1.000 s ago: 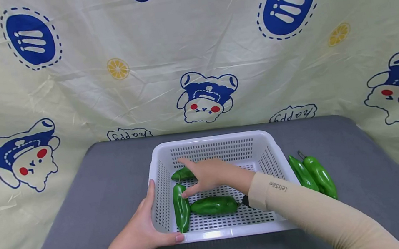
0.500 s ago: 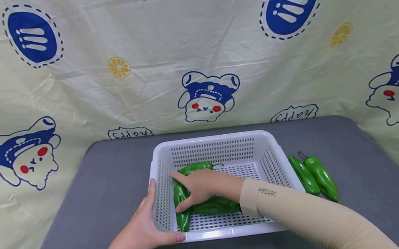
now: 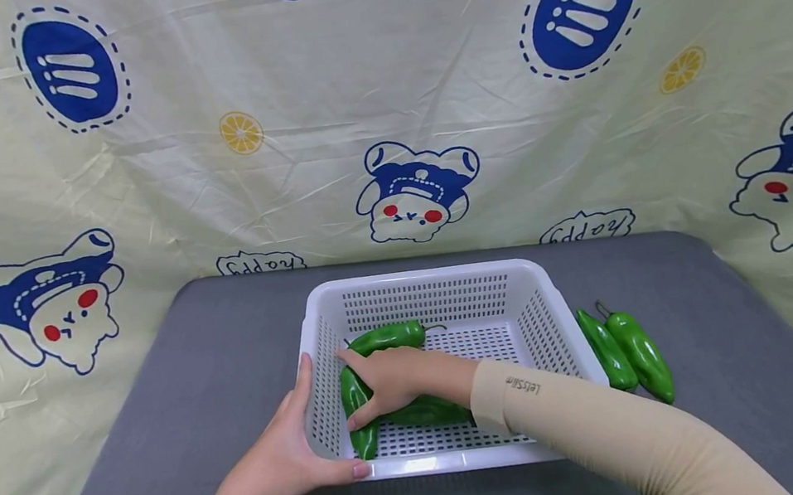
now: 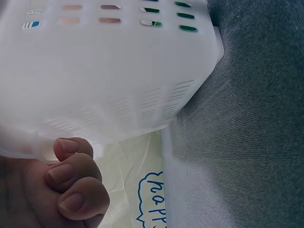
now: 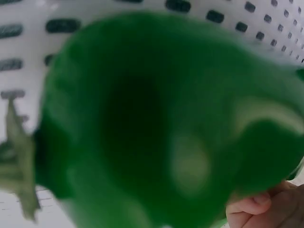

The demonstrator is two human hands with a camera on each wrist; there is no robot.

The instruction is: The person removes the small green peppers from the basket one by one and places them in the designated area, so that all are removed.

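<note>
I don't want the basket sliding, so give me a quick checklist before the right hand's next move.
1. Left hand holding the white basket at its near left corner: ok.
2. Right hand over the green pepper along the basket's left side: ok.
3. Firm grip on that pepper: cannot tell; the contact is hidden.
4. Nearer crosswise green pepper in plain view: not ok; the right arm partly covers it.
5. Farther crosswise green pepper inside the basket: ok.
</note>
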